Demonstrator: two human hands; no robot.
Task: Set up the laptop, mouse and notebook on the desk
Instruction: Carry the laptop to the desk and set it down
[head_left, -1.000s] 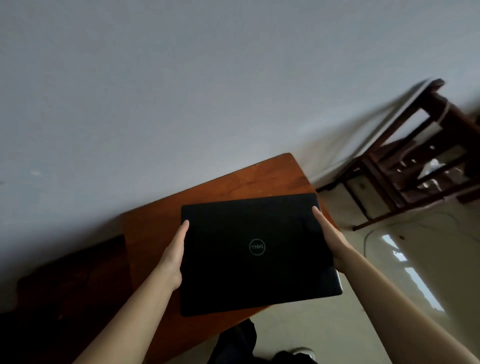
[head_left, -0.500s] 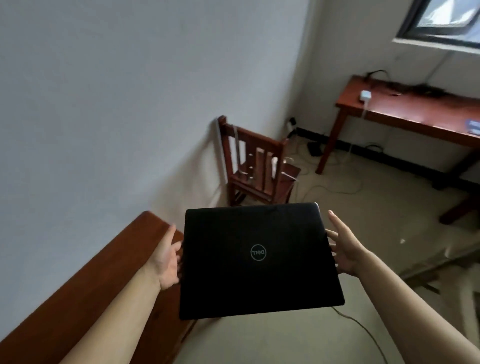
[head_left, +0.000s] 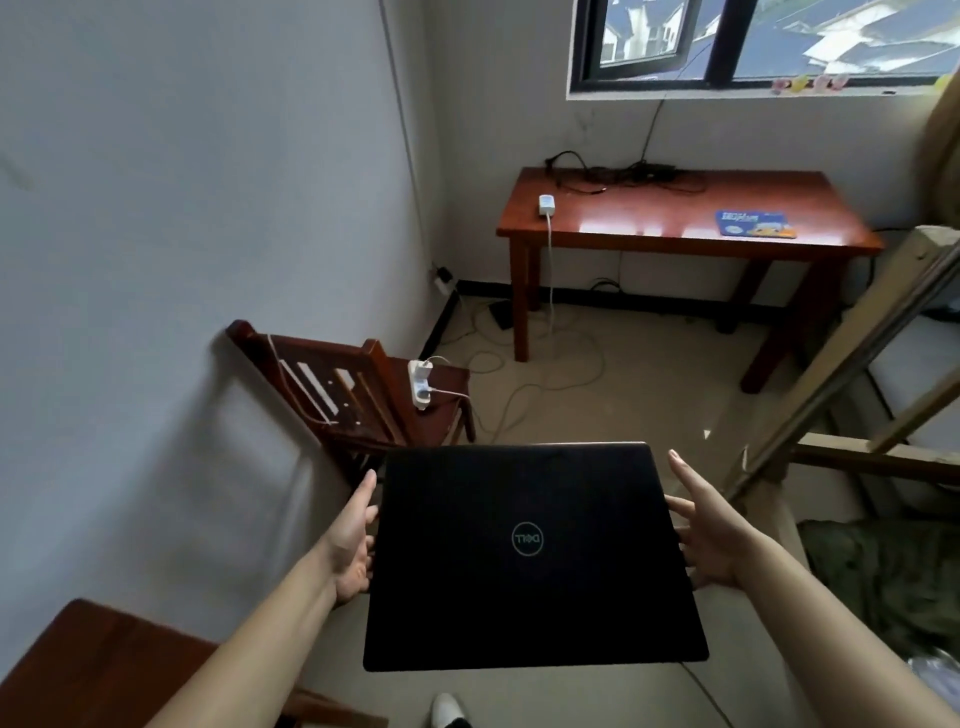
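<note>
- Carrying a closed black Dell laptop (head_left: 530, 556) flat in mid-air, logo up, over the floor and well short of the far tabletop (head_left: 649, 218).
- Steadying its right edge with the right hand (head_left: 711, 530), fingers (head_left: 681, 470) spread and straight, not curled round it.
- Bracing its left edge with the left hand (head_left: 353, 545), thumb straight, fingers relaxed and slipping underneath.
- Spotting on that tabletop a blue mouse pad (head_left: 756, 223) at right, a white charger (head_left: 545, 203) at left, black cables (head_left: 623, 174) behind.
- Passing a wooden chair (head_left: 363, 395) by the left wall, with a white power strip (head_left: 422, 382) on its seat.

Desk (head_left: 649, 221) — charger (head_left: 545, 203), cables (head_left: 623, 174), maybe mousepad (head_left: 754, 223).
</note>
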